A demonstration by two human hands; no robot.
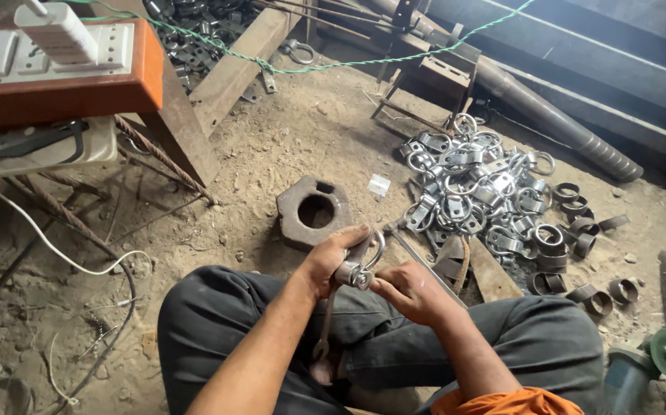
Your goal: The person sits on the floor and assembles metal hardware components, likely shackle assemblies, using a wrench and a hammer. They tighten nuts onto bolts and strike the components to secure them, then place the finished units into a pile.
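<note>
Left hand (pixel 327 257) grips the ring clamp (pixel 360 261) above the lap; right hand (pixel 410 290) pinches its lower end; fingers hide the joint; clamp pile (pixel 479 192) lies beyond, grinder (pixel 644 367) cut off.

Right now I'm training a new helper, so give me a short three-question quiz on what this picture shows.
1. True or false: both hands grip one metal ring clamp.
2. Which lies nearer the left hand: (a) rusty block with a round hole, (b) angle grinder?
3. What lies heaped beyond the right hand?

Key: 1 true. 2 a. 3 a pile of ring clamps.
</note>
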